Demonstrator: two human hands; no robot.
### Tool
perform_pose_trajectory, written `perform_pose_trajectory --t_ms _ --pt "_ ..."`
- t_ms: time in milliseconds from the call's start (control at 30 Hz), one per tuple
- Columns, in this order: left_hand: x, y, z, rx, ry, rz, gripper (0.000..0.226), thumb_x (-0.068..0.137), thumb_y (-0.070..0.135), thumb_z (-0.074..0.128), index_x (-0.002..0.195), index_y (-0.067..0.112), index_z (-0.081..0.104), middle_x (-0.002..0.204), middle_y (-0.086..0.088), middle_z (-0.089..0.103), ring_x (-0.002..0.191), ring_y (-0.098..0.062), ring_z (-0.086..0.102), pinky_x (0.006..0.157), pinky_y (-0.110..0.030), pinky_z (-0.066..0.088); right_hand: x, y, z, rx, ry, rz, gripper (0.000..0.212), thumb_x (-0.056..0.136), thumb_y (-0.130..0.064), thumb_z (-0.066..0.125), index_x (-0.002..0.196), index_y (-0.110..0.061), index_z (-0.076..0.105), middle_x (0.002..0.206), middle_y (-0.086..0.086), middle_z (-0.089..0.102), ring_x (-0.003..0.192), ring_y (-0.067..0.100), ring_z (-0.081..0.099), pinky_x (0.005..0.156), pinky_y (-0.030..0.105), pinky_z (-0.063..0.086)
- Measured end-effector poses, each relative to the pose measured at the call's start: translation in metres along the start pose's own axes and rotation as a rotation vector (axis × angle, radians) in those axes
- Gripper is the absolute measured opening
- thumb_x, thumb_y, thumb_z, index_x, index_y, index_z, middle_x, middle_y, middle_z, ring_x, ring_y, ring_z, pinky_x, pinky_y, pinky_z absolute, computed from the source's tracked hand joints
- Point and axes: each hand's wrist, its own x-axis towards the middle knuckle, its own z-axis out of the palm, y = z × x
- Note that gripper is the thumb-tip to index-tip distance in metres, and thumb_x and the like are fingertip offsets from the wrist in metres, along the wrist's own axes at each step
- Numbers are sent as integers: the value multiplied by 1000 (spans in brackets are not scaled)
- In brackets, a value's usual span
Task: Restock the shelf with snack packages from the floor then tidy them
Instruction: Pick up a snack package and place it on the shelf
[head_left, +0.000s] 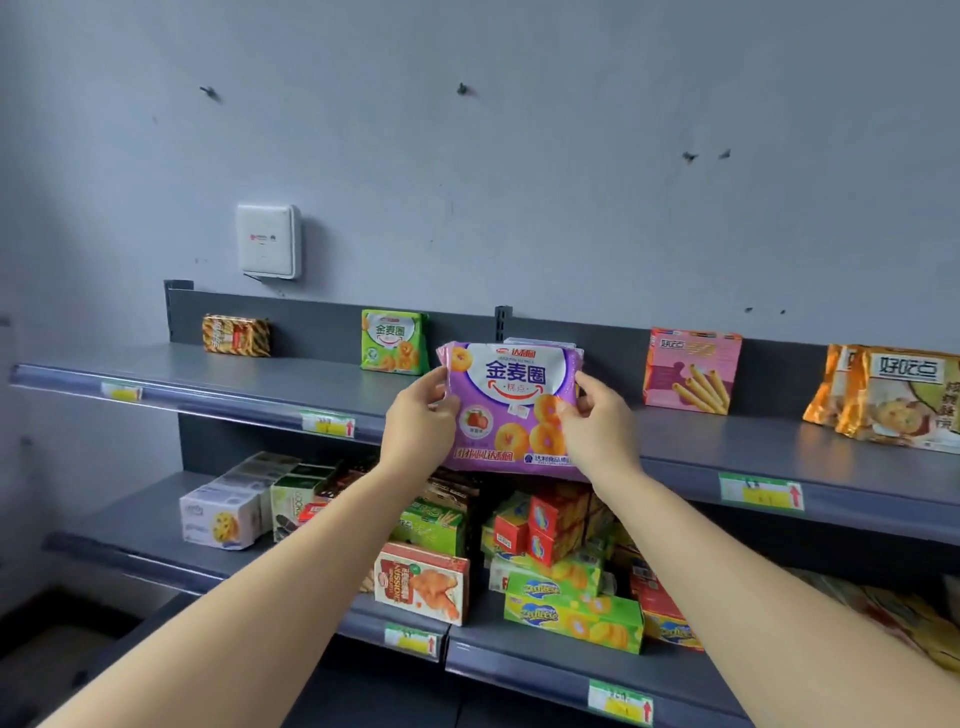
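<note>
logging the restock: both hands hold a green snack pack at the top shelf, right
The colour is wrong. In the head view the left hand and right hand hold a purple snack pack at the top shelf.

Soft, even indoor light, with a wide-angle bow at the edges

The grey wall (571, 182) was evenly lit, without glare. The top shelf (727, 441) carried a pale sheen and curved with lens distortion, casting shadow on the boxes (426, 577) beneath. The purple snack package (511, 400) was sharp at centre, while the corners were darker and softer.
</note>
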Motion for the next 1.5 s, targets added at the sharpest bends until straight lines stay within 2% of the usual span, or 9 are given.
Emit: perform_pose_trajectory --t_ms 200,367,500,667,833,900,1033,1233,1500 --pt "64 -21 -41 41 14 -30 43 100 26 48 142 28 42 125 2 63 94 -14 67 70 -33 60 40 -23 70 -4 -4 -3 42 96 -26 55 137 -22 51 123 5 62 108 23 60 86 37 54" --pt "112 -44 -61 67 -7 -78 42 98 26 50 140 30 43 118 3 67 92 -16 70 76 -38 60 71 -31 118 9 -44 -6 43 95 -21 55 138 -19 50 121 6 64 109 25 61 85 37 51" --pt "162 -72 -67 155 4 -119 50 77 39 56 125 46 47 115 8 69 94 -19 70 85 -47 56 101 -30 155 -4 -67 -17 42 94 -19 55 136 -19 52 123 5 64 111 25 59 91 39 51" --pt "218 -89 -69 169 -24 -174 62 82 32 62 139 41 40 114 0 66 106 -23 65 76 -41 61 144 -25 191 -12 -107 -29 34 95 -16 54 128 -18 58 113 3 67 98 23 62 75 30 48" --pt "257 -99 -68 77 -62 -220 59 94 14 58 145 33 35 108 0 67 78 -12 68 53 -24 53 176 -21 224 -21 -140 -14 32 92 -8 53 122 -16 62 84 -5 59 85 20 58 70 29 45" --pt "272 -107 -69 67 -70 -216 56 94 12 58 142 32 39 103 1 68 79 -13 68 58 -26 55 185 -21 236 -26 -163 -11 33 91 -9 51 121 -17 62 89 -1 67 87 21 63 72 30 51" --pt "301 -123 -75 58 -109 -210 48 92 8 58 131 33 46 95 4 68 82 -13 68 63 -27 55 199 -22 260 -16 -216 18 32 94 -17 53 125 -19 59 102 1 69 91 21 65 67 28 49" --pt "338 -151 -88 29 -210 -177 50 91 3 58 132 28 48 108 0 70 96 -17 69 79 -31 57 216 -24 302 7 -260 118 30 90 -18 56 119 -24 59 101 1 70 90 23 67 82 40 57" --pt "389 -174 -101 -5 -309 -170 46 90 -1 56 131 19 51 112 0 66 106 -20 65 93 -38 54 236 -27 341 21 -236 222 24 88 -19 62 110 -23 56 102 -1 69 88 19 67 77 36 58"
